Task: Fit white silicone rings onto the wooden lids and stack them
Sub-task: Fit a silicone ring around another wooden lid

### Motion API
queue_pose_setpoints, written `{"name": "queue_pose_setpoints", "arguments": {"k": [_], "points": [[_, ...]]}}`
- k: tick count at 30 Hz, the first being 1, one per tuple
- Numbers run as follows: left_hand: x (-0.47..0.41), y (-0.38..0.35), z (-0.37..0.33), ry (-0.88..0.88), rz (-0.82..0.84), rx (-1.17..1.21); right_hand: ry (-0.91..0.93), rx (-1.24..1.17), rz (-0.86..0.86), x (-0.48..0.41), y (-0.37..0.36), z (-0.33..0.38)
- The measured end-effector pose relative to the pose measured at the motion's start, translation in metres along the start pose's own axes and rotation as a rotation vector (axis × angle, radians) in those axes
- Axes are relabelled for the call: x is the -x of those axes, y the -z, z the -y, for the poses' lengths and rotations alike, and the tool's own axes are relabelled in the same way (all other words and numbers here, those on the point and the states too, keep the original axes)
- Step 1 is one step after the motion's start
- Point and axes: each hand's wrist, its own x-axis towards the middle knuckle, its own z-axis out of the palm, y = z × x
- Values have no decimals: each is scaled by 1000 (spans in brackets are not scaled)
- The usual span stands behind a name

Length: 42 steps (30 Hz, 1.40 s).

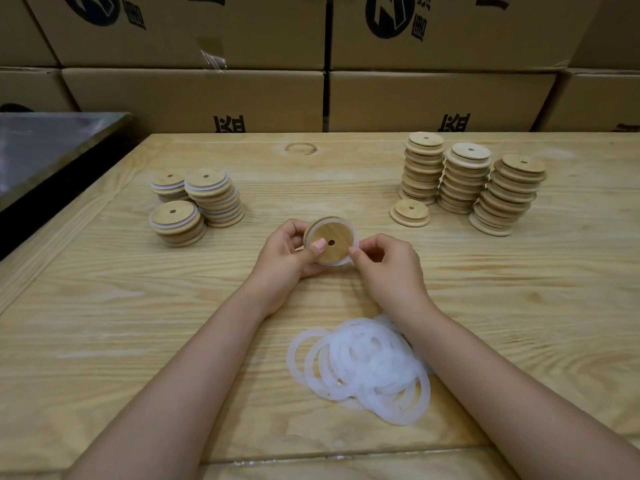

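Observation:
A round wooden lid (335,237) with a small centre hole is held above the table, tilted toward me. My left hand (287,252) grips it, thumb pressed on its face. A white silicone ring (346,260) sits around the lid's rim, and my right hand (384,263) pinches that ring at the lid's right edge. A loose pile of white rings (363,365) lies near me, partly under my right forearm. Three short stacks of ringed lids (197,202) stand at the left. Three tall stacks of bare lids (474,181) stand at the right, with a single lid (409,212) beside them.
The wooden table (138,306) has a raised border along its left edge. A dark surface (45,147) adjoins it at the far left. Stacked cardboard boxes (311,64) form a wall behind the table's back edge.

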Motion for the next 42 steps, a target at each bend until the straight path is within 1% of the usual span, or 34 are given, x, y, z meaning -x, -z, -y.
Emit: {"name": "queue_pose_setpoints", "arguments": {"k": [6, 9, 12, 17, 20, 23, 25, 29, 34, 36, 39, 42], "points": [[-1, 0, -6, 23, -21, 125, -56, -100, 69, -5, 6, 6], [-2, 3, -8, 44, -13, 165, -10, -87, 67, -4, 7, 9], [-1, 5, -8, 99, 34, 217, 17, -95, 63, 0, 5, 10], [-1, 8, -10, 174, 112, 282, 4, -235, 38, 1, 5, 10], [-1, 9, -12, 199, 146, 272, 57, -285, 56, 1, 5, 11], [-1, 9, -15, 220, 131, 269, 120, -281, 67, 1, 6, 11], [-2, 10, -15, 225, 117, 259, 123, -280, 88, 0, 6, 9], [-2, 10, -15, 226, 111, 210, 68, -306, 194, -3, 7, 6], [-2, 9, -13, 214, 114, 123, -50, -418, 277, -6, 9, 2], [-1, 8, -13, 200, 160, 85, -95, -485, 271, -6, 10, 1], [1, 7, -14, 163, 279, 79, -133, -584, 295, -7, 12, -1], [0, 10, -15, 179, 276, 126, -174, -681, 331, -9, 15, 0]]}}
